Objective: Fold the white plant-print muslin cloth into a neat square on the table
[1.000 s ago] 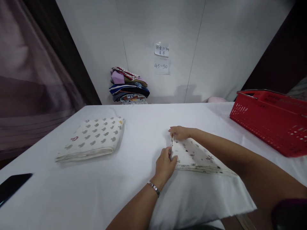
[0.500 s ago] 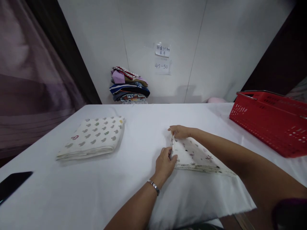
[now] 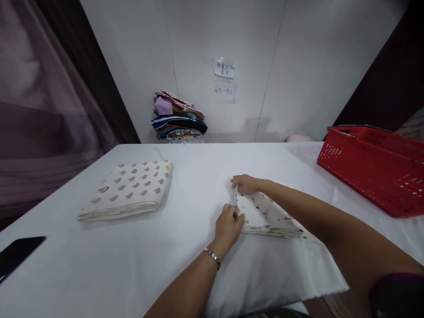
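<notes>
A small folded white cloth (image 3: 265, 216) with a sparse printed pattern lies on the white table (image 3: 198, 172) right of centre. My left hand (image 3: 228, 225), a bracelet on its wrist, pinches the near left corner of this cloth. My right hand (image 3: 245, 183) grips the far left corner, with my forearm lying across the cloth's right side. Both hands are closed on the cloth's left edge.
A second folded cloth (image 3: 129, 190) printed with grey shapes lies at the left. A red plastic basket (image 3: 374, 168) stands at the right edge. A pile of folded clothes (image 3: 179, 118) sits by the wall under paper notes (image 3: 224, 79). A black phone (image 3: 18, 252) rests at the near left.
Both hands stay on the cloth's left edge. The cloth lies slightly flatter and my right forearm has sunk a little lower over it.
</notes>
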The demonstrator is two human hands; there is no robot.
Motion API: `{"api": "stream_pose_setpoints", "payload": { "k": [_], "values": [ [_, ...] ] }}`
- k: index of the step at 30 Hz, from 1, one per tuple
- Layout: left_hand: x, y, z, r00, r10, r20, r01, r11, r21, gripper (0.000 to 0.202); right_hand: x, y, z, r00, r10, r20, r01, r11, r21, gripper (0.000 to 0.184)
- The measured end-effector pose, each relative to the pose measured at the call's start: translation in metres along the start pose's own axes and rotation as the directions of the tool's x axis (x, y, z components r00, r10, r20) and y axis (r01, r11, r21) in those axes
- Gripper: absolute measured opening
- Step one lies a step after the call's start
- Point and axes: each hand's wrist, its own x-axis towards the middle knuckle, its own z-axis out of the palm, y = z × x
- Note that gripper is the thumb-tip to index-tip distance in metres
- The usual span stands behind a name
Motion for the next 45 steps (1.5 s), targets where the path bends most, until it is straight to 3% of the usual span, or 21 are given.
{"api": "stream_pose_setpoints", "payload": {
  "k": [15, 17, 19, 22, 27, 32, 36, 40, 43, 45],
  "values": [
    [-0.001, 0.001, 0.001, 0.996, -0.087, -0.025, 0.088, 0.996, 0.027, 0.008, -0.002, 0.025, 0.023, 0.982, 0.102, -0.161, -0.067, 0.976, 0.207, 0.056],
    [-0.001, 0.002, 0.001, 0.992, -0.122, -0.021, 0.122, 0.992, 0.009, 0.005, -0.001, 0.027, 0.026, 0.98, 0.1, -0.172, -0.07, 0.983, 0.168, 0.056],
    [-0.001, 0.002, 0.001, 0.992, -0.129, -0.02, 0.128, 0.992, -0.02, 0.017, 0.002, 0.027, 0.029, 0.981, 0.086, -0.175, -0.072, 0.994, 0.083, 0.055],
    [-0.002, 0.001, 0.0, 0.998, -0.066, -0.01, 0.065, 0.997, -0.043, 0.033, 0.005, 0.022, 0.031, 0.98, 0.087, -0.18, -0.09, 0.996, -0.007, 0.055],
    [-0.001, -0.002, 0.0, 1.0, -0.007, 0.003, 0.007, 1.0, -0.03, 0.032, -0.005, 0.002, 0.033, 0.955, 0.169, -0.245, -0.184, 0.982, -0.037, 0.069],
    [0.003, -0.003, -0.001, 1.0, 0.022, 0.009, -0.022, 0.999, -0.028, 0.029, -0.022, -0.013, 0.044, 0.922, 0.214, -0.324, -0.236, 0.971, -0.029, 0.055],
    [0.003, -0.002, -0.003, 1.0, 0.024, 0.009, -0.023, 1.0, -0.021, 0.027, -0.048, -0.011, 0.044, 0.916, 0.252, -0.311, -0.273, 0.962, -0.024, 0.057],
    [0.002, -0.002, -0.005, 1.0, 0.02, 0.023, -0.02, 1.0, -0.017, 0.028, -0.104, 0.013, 0.034, 0.916, 0.281, -0.285, -0.316, 0.945, -0.087, 0.049],
    [0.002, -0.004, -0.004, 0.999, 0.024, 0.021, -0.023, 1.0, -0.017, 0.029, -0.154, 0.041, 0.027, 0.84, 0.403, -0.363, -0.46, 0.884, -0.082, 0.043],
    [0.002, -0.005, -0.004, 0.999, 0.022, 0.024, -0.021, 1.0, -0.017, 0.03, -0.184, 0.057, 0.025, 0.819, 0.411, -0.401, -0.47, 0.881, -0.057, 0.039]
  ]
}}
